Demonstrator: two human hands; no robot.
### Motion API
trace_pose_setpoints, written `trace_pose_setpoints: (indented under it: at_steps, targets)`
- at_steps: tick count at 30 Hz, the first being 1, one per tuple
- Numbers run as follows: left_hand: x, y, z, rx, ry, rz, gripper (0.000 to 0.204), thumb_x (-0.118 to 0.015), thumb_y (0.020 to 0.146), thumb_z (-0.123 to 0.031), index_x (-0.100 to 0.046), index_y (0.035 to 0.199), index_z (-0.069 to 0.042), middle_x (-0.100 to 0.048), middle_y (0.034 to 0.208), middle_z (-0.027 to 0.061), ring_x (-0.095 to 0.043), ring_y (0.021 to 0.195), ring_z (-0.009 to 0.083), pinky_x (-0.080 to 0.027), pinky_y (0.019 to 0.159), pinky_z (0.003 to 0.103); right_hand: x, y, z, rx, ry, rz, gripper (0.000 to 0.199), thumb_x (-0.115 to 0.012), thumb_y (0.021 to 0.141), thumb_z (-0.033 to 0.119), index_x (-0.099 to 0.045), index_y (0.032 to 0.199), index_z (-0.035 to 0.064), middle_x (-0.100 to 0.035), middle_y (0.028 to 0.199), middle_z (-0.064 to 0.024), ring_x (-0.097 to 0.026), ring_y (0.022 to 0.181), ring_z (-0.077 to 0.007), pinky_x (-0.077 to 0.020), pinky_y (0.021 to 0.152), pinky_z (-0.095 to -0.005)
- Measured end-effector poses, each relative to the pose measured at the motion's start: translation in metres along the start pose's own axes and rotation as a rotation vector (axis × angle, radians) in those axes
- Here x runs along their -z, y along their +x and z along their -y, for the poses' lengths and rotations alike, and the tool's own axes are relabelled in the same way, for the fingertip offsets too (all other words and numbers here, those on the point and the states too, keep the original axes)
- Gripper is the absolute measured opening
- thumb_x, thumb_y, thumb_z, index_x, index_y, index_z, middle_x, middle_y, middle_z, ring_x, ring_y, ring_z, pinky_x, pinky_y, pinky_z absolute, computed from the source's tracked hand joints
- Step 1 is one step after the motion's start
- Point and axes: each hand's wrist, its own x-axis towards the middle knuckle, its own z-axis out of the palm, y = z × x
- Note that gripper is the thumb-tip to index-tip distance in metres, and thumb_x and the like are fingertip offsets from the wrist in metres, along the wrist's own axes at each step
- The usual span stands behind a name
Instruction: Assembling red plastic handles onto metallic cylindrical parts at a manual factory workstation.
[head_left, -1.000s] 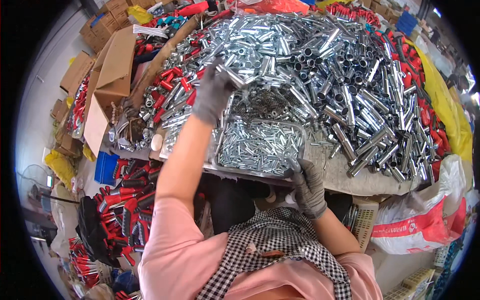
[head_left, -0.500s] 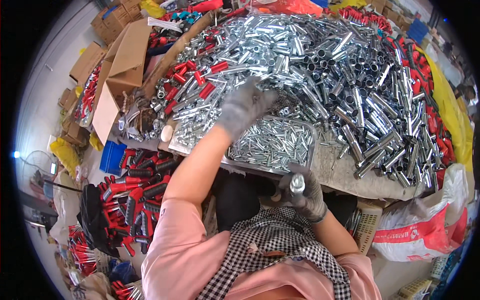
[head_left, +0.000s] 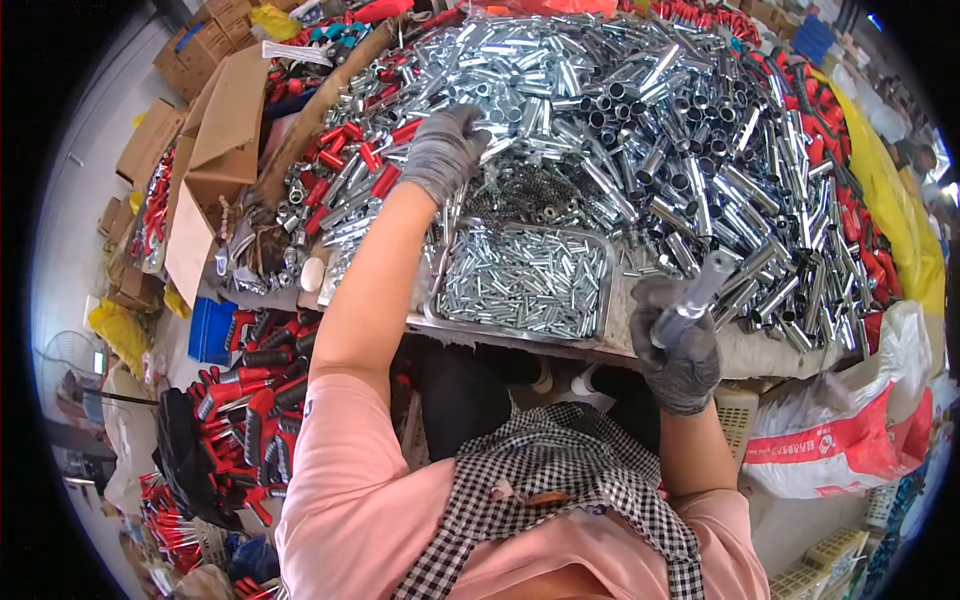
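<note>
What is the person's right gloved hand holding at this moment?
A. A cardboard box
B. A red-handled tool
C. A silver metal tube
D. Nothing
C: the right hand is closed around a silver metal tube at the table's near edge, while the left hand reaches into the heap of metal tubes.

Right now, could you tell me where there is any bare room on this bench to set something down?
Very little. The only bare strip is the grey bench edge between the metal tray of small pins and the white sack, beside the right hand gripping a steel tube. Everywhere else is crowded: the tube pile surrounds the left hand, and red-handled parts fill the left side.
</note>
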Motion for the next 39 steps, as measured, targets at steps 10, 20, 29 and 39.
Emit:
trace_pose_setpoints:
  at_steps: [10, 20, 29, 39]
  targets:
    - [0.014, -0.11, -0.026, 0.0, -1.155, 0.197, 0.038, -0.066, 0.087, -0.026, -0.059, 0.115, -0.001, -0.062, 0.087, 0.0055, -0.055, 0.066, 0.0084, -0.039, 0.049, 0.021, 0.023, -0.002, 0.007, -0.139, -0.454, -0.007, 0.029, -0.059, 0.086, 0.013, -0.052, 0.11, -0.0018, -0.059, 0.084, -0.0072, -0.055, 0.063, -0.011, -0.0396, 0.043, -0.0203]
    - [-0.013, -0.189, -0.041, 0.19, -1.335, 0.584, 0.05, -0.07, 0.082, -0.035, -0.058, 0.116, 0.0, -0.059, 0.091, 0.0081, -0.055, 0.064, 0.0102, -0.044, 0.049, 0.019, 0.029, -0.062, 0.023, -0.07, -0.975, 0.12, 0.032, -0.064, 0.077, 0.008, -0.061, 0.108, -0.0003, -0.064, 0.084, -0.0075, -0.062, 0.074, -0.0133, -0.0499, 0.068, -0.0263]
    - [-0.028, -0.198, -0.078, -0.385, -0.693, 0.7, 0.038, -0.071, 0.078, -0.008, -0.062, 0.115, -0.004, -0.063, 0.098, 0.0124, -0.066, 0.082, 0.0221, -0.054, 0.069, 0.031, 0.017, -0.055, 0.03, 0.061, -1.091, 0.298, 0.035, -0.064, 0.068, 0.004, -0.063, 0.103, 0.0045, -0.068, 0.082, -0.0093, -0.065, 0.064, -0.0179, -0.0529, 0.058, -0.0303]
    - [-0.044, -0.174, -0.105, -0.514, -0.372, 0.891, 0.04, -0.07, 0.08, -0.024, -0.062, 0.115, -0.008, -0.063, 0.11, 0.015, -0.062, 0.097, 0.028, -0.051, 0.08, 0.037, 0.046, -0.064, -0.007, -0.017, -1.062, 0.206, 0.068, -0.081, 0.068, 0.005, -0.048, 0.127, 0.0032, -0.068, 0.098, -0.0141, -0.067, 0.078, -0.0184, -0.0537, 0.066, -0.0292]
